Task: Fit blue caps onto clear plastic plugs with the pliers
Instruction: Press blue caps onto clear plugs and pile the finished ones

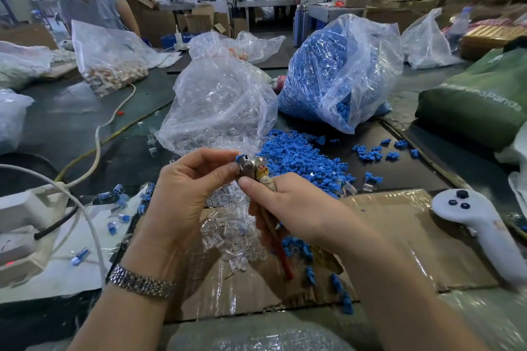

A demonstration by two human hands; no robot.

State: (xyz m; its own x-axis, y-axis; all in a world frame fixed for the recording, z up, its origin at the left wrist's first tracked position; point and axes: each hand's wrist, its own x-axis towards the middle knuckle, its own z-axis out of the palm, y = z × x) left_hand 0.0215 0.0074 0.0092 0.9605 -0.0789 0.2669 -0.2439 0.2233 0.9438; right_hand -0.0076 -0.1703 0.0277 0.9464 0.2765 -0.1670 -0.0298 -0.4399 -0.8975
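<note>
Blue cap (241, 157) sits at the metal head of the pliers (251, 167), held above the loose heap of clear plastic plugs (228, 232), likely so the tool can press it home; whether a plug is under it I cannot tell. Left hand (188, 191) pinches the cap with thumb and fingertips to steady it. Right hand (288, 205) is wrapped round the taped handles, ready to squeeze. Spilled blue caps (299, 158) lie just beyond, within easy reach, below their open bag (339, 71). Cardboard (399, 234) serves as a work surface.
</note>
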